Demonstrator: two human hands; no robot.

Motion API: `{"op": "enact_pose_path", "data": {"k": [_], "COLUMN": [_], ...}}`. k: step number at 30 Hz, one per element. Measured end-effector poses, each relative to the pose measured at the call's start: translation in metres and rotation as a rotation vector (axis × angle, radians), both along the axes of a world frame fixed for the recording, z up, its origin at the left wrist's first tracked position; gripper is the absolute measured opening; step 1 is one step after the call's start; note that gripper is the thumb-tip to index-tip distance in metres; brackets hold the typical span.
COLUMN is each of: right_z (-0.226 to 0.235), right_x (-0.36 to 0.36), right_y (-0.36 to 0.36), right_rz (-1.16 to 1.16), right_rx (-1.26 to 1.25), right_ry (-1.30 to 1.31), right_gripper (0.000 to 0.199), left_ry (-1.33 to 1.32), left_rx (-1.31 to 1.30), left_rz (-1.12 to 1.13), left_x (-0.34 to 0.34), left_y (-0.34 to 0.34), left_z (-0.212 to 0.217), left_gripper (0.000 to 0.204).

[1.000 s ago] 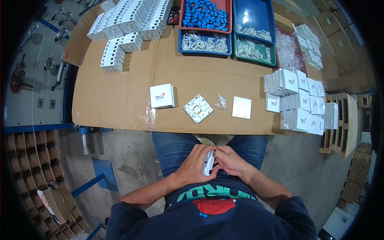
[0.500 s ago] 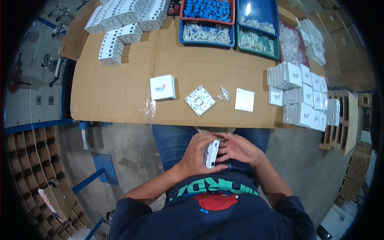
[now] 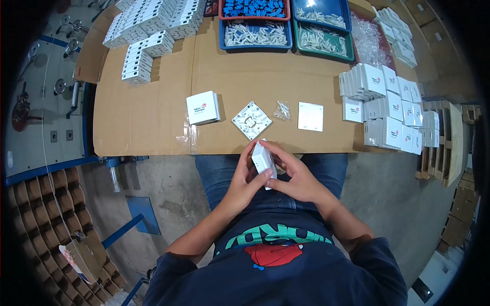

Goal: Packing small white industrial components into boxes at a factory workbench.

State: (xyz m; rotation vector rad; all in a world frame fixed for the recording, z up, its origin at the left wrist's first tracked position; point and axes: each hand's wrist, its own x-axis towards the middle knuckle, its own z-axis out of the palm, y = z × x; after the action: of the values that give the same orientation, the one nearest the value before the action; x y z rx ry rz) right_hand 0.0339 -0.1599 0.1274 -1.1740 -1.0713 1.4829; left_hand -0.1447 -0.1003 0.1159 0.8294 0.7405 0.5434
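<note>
Over my lap, just off the table's near edge, I hold a white square plastic casing (image 3: 263, 162) tilted on its edge. My left hand (image 3: 242, 179) grips its left side, fingers at the top and thumb near the bottom. From the right, my right hand (image 3: 300, 179) closes on the same casing. Beyond it on the cardboard lies an open white casing (image 3: 251, 121) turned cornerwise, its inner ribs showing. Right of that are a small clear bag of screws and plugs (image 3: 282, 110) and a flat white cover plate (image 3: 310, 117). To the left rests a short stack of white casings (image 3: 202, 108).
Cardboard (image 3: 153, 117) covers the table. At the back stand a red tray of blue parts (image 3: 220, 10), blue trays (image 3: 222, 42) and a green tray (image 3: 348, 57) of white plugs. White casings are stacked at the far left (image 3: 138, 66) and right (image 3: 390, 104).
Both hands have moved up toward the table edge with the casing. My right hand, which was spread beside it, now grips it too. The casing has turned and tilts the other way.
</note>
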Motion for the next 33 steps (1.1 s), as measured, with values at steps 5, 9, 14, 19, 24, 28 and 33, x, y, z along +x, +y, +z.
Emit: {"op": "enact_pose_path", "data": {"k": [5, 9, 14, 19, 24, 28, 33], "right_z": [0.002, 0.011, 0.008, -0.006, 0.033, 0.015, 0.017], "right_x": [0.006, 0.020, 0.027, 0.027, 0.020, 0.020, 0.027], "right_y": [-0.008, -0.005, -0.006, -0.010, 0.000, -0.002, -0.004], "right_rz": [0.069, 0.156, 0.244, 0.261, 0.297, 0.237, 0.232], "right_rx": [0.106, -0.094, -0.294, -0.257, -0.060, 0.151, 0.211], "right_ry": [-0.252, -0.221, 0.031, 0.084, -0.597, -0.860, -0.668], "right_gripper": [0.083, 0.084, 0.094, 0.102, 0.084, 0.075, 0.073], "left_ry": [-0.001, 0.054, 0.083, 0.038, 0.032, -0.034, -0.079], "left_rx": [0.088, 0.065, 0.069, 0.074, -0.290, -0.405, -0.420], "left_rz": [-0.098, -0.131, -0.202, -0.246, -0.076, -0.123, -0.177], "left_x": [0.001, 0.002, 0.003, 0.000, 0.002, -0.001, -0.003], "left_y": [0.003, 0.001, 0.002, 0.003, 0.007, 0.007, 0.006], "left_z": [-0.010, -0.024, -0.026, -0.039, -0.020, -0.026, -0.023], "left_gripper": [0.082, 0.084, 0.088, 0.090, 0.065, 0.065, 0.073]}}
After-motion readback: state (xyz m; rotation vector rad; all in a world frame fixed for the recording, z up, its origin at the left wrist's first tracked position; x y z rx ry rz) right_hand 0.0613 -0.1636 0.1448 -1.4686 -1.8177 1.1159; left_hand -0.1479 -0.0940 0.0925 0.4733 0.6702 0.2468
